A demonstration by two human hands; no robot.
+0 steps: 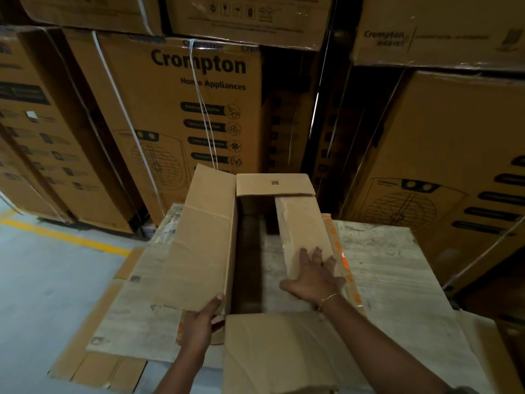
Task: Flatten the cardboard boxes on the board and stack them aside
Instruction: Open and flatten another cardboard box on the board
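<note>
An open brown cardboard box (pixel 199 237) stands on the pale worn board (pixel 392 265), its flaps spread outward and its inside dark. My left hand (pixel 199 325) grips the near corner of the box's left flap, thumb on top. Fingers spread, my right hand (pixel 312 275) presses flat on the right inner flap (pixel 301 223). The near flap (pixel 272 354) hangs toward me, over my right forearm's side. The far flap (pixel 274 184) stands up with a small code print on it.
Tall stacked printed appliance cartons (pixel 181 115) with white straps wall off the back and right. Flattened cardboard sheets (pixel 119 317) lie at the left, over the board's edge and the grey floor (pixel 42 280), which has a yellow line (pixel 65 237).
</note>
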